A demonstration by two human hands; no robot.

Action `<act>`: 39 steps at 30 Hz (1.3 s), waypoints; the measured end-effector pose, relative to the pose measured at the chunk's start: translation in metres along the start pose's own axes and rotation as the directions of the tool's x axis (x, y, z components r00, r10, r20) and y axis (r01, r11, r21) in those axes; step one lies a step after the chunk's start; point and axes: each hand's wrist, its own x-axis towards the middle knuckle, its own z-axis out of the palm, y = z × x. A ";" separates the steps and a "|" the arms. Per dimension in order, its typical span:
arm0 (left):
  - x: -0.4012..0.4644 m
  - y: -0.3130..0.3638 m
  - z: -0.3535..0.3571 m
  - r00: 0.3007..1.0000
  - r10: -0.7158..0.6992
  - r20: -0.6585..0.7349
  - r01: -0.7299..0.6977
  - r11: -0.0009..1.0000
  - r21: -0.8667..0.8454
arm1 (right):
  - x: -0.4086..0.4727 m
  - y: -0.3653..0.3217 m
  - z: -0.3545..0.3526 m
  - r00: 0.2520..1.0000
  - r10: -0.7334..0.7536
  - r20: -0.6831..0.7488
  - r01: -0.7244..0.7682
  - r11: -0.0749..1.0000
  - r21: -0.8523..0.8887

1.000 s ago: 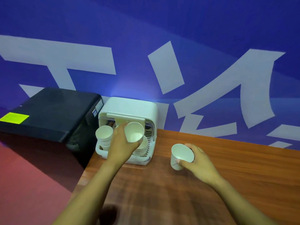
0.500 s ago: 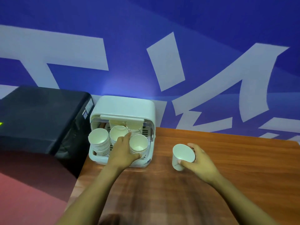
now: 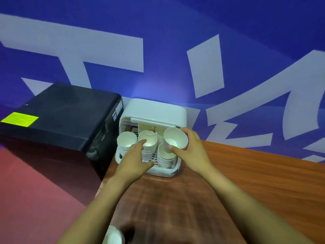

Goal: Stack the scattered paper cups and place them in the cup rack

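Observation:
A white cup rack (image 3: 154,111) with an open front stands at the far left end of the wooden table. Several stacks of white paper cups fill it: a left stack (image 3: 126,143), a middle stack (image 3: 149,147) and a front right stack (image 3: 166,158). My left hand (image 3: 135,161) grips the middle stack, with a finger over its rim. My right hand (image 3: 190,150) holds a single paper cup (image 3: 175,138), tilted towards me, just above the front right stack. Another white cup (image 3: 113,235) shows at the bottom edge, below my left forearm.
A black box-shaped appliance (image 3: 59,113) with a yellow label sits left of the rack, off the table's edge. The brown wooden table (image 3: 255,182) runs right and towards me. A blue wall with large pale lettering rises directly behind the rack.
My right hand has carried its cup from the table to above the rack's front right stack. My left hand has shifted onto the middle stack.

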 end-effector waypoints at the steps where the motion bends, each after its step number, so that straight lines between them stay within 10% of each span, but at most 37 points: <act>1: 0.000 0.000 -0.001 1.000 0.006 -0.003 -0.006 1.000 -0.001 | 0.001 -0.001 0.003 1.000 -0.003 0.002 0.003 1.000 0.003; 21: -0.008 -0.009 -0.008 1.000 -0.028 -0.005 0.028 0.999 -0.035 | -0.009 0.033 0.019 0.846 0.353 0.400 -0.228 0.917 -0.328; 39: -0.051 -0.053 -0.017 0.983 -0.159 0.095 0.153 0.986 0.066 | -0.065 0.047 0.026 0.873 0.304 0.380 -0.298 0.952 -0.077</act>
